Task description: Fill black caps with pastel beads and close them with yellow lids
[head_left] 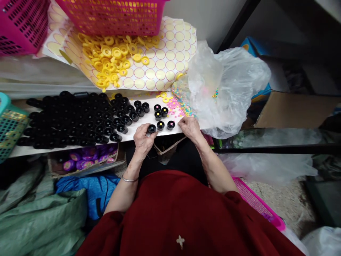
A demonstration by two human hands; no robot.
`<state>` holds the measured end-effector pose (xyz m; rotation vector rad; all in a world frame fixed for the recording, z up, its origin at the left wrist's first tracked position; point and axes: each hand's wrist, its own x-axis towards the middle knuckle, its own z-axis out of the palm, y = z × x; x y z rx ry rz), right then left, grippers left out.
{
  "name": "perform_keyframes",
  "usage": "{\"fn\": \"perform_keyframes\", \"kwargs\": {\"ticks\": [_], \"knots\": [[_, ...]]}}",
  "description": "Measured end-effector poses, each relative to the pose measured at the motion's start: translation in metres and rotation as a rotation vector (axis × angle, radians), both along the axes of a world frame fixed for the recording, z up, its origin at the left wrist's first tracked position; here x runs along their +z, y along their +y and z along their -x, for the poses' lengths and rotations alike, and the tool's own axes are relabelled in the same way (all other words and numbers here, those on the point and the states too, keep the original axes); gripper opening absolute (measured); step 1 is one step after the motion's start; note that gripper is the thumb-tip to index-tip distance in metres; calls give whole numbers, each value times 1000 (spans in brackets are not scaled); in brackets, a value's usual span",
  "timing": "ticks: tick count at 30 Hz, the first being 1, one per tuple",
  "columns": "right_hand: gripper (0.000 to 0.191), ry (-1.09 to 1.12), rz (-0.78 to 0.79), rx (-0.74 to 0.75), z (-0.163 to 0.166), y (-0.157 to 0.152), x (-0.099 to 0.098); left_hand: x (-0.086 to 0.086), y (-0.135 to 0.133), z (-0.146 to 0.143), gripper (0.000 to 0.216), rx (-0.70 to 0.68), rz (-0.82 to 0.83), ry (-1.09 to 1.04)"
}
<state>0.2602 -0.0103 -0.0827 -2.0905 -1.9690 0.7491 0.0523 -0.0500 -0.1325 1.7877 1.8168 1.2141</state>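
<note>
My left hand (144, 138) is closed around a small black round cup (151, 128) at the table's front edge. Just right of it stand several like cups, such as one with a yellow bead (160, 125) inside and one with a pink bead (171, 124). My right hand (189, 127) rests on the table beside the pink-bead cup, fingers bent and pressed together; what they hold, if anything, is hidden. Loose pink beads (174, 106) lie just beyond that hand, spilling from a clear plastic bag (221, 92) with coloured beads.
Rows of black cups (71, 121) fill the table's left side. Yellow plastic rings (114, 57) lie on sticker sheets (162, 60) below a pink basket (114, 16). A green basket (12, 124) stands far left. An open cardboard box (295, 110) is at right.
</note>
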Motion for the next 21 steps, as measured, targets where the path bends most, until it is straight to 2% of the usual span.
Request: {"fn": "perform_keyframes", "kwargs": {"ticks": [5, 10, 14, 17, 21], "knots": [[20, -119, 11, -3, 5, 5, 7, -3, 0, 0, 27, -15, -31, 15], [19, -56, -40, -60, 3, 2, 2, -4, -1, -1, 26, -6, -43, 31], [21, 37, -147, -14, -1, -3, -7, -5, 0, -2, 30, 4, -48, -20], [18, 16, -242, 43, -2, -9, -16, -3, 0, -3, 29, 7, -48, -62], [15, 79, -397, 23, 0, -19, -20, 5, -7, -5, 23, -25, -101, -91]]}}
